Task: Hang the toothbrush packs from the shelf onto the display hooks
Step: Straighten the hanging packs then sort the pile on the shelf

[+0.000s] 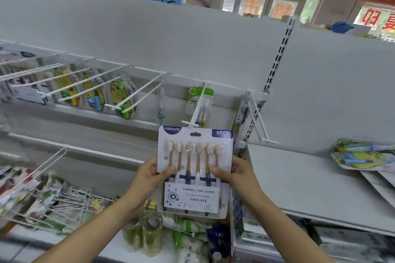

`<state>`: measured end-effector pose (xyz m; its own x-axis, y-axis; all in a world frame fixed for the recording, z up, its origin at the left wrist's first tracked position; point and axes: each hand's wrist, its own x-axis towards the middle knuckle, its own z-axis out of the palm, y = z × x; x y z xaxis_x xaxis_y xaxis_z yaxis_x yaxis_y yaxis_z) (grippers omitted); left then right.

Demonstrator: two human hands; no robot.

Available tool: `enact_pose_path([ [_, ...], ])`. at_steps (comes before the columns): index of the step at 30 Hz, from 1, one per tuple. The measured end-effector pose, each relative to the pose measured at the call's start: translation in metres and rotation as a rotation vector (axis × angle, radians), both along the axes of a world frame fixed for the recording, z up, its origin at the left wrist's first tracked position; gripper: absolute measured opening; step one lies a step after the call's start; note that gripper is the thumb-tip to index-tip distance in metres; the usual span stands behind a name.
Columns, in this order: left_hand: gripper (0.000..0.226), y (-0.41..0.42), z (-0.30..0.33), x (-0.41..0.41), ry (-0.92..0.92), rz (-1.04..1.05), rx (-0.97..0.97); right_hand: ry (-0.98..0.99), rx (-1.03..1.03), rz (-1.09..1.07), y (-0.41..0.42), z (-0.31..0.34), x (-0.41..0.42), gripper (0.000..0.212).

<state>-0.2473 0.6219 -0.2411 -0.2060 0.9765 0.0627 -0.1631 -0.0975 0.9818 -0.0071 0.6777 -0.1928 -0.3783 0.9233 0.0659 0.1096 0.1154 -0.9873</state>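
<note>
A six-piece toothbrush pack (195, 151) with orange handles and a white label is held upright in front of me. My left hand (149, 174) grips its left edge with the thumb on the front, and my right hand (236, 172) grips its right edge the same way. The pack's hang hole sits just below the tip of a white display hook (197, 107). A green toothbrush pack (199, 100) hangs at the back of that hook. More packs (363, 153) lie on the grey shelf (299, 181) at the right.
Several white hooks (136, 96) run along the rail to the left, some carrying yellow children's packs (119, 94). Another hook (259, 121) juts out at the right by the slotted upright. Wire racks and bagged goods (53, 200) crowd the lower left; bottles (149, 232) stand below the pack.
</note>
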Motion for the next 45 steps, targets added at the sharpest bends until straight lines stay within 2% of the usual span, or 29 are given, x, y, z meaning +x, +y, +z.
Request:
enact_pose_path([
  [3,0.087,-0.015,-0.006,-0.019,0.068,0.031,-0.052,-0.011,0.004,0.054,0.000,0.000,-0.018,0.018],
  [6,0.064,-0.040,-0.018,-0.043,0.106,0.022,-0.146,0.011,-0.038,0.102,-0.002,0.000,-0.043,0.018],
  [9,0.056,-0.067,-0.035,-0.068,0.190,0.038,-0.209,0.010,-0.060,0.167,-0.011,-0.004,-0.075,0.017],
  [14,0.056,-0.100,-0.044,-0.115,0.202,0.145,-0.203,0.041,-0.065,0.245,-0.036,-0.012,-0.132,0.015],
  [18,0.070,-0.111,-0.040,-0.170,0.219,0.182,-0.164,0.061,-0.058,0.235,-0.049,-0.012,-0.187,0.014],
  [26,0.065,-0.137,-0.033,-0.319,0.324,0.188,-0.125,0.080,-0.049,0.151,-0.085,-0.015,-0.331,0.018],
  [29,0.053,-0.154,-0.032,-0.374,0.349,0.221,-0.133,0.083,-0.040,0.111,-0.104,-0.020,-0.387,0.018],
  [36,0.051,-0.175,-0.027,-0.482,0.345,0.254,-0.106,0.045,0.016,0.119,-0.117,-0.027,-0.500,0.015],
  [40,0.081,-0.163,-0.027,-0.529,0.309,0.265,-0.089,0.031,0.038,0.147,-0.105,-0.027,-0.549,0.012],
  [45,0.053,-0.142,-0.030,-0.583,0.319,0.323,-0.090,0.020,0.075,0.248,-0.072,-0.018,-0.607,0.014],
])
